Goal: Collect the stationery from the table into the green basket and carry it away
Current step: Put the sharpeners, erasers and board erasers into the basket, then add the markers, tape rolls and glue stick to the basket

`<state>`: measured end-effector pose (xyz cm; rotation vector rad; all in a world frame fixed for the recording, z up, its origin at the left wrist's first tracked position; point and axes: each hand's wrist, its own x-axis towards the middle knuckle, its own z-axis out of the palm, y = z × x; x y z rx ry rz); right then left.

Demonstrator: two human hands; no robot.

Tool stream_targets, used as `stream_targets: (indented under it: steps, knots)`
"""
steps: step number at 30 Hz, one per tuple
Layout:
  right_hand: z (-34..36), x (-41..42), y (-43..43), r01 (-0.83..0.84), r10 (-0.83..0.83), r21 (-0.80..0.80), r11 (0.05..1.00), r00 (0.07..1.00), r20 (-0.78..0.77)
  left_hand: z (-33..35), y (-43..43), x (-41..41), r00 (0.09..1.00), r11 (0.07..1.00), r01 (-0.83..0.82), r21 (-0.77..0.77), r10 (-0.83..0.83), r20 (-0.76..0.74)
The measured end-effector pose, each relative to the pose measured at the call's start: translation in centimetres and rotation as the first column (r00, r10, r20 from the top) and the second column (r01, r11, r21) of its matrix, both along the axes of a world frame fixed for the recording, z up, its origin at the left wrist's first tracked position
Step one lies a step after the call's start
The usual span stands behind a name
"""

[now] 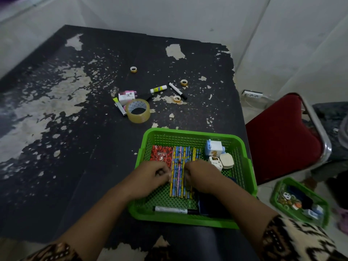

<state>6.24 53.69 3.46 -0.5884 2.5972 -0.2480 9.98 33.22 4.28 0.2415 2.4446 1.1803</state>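
Observation:
The green basket point(190, 133) stands at the table's near right edge. Inside lie a row of patterned pencils point(179, 178), a red booklet point(162, 155), a marker point(173, 210), a dark blue item point(207, 204) and small white and blue gadgets point(216, 149). My left hand point(150, 178) and my right hand point(201, 176) rest in the basket, fingers curled on either side of the pencils. Out on the table are a big clear tape roll point(138, 111), three small tape rolls point(133, 69), a glue stick point(158, 89), a second marker point(178, 91), a clip point(119, 106) and a pink-white box point(127, 96).
The black table point(75, 91) has peeling paint and sits against white walls. A red chair point(282, 138) stands to the right. A second green basket point(299, 202) with small items lies on the floor, and a power strip point(252, 94) lies near the wall.

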Motion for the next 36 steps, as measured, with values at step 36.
stream_targets:
  steps: [36]
  knots:
    - [-7.6,-36.2,-8.3,0.44,-0.469,-0.163,0.883,0.816,-0.337,-12.0,-10.0,-17.7,0.784,0.82,-0.551,-0.154,0.446,-0.431]
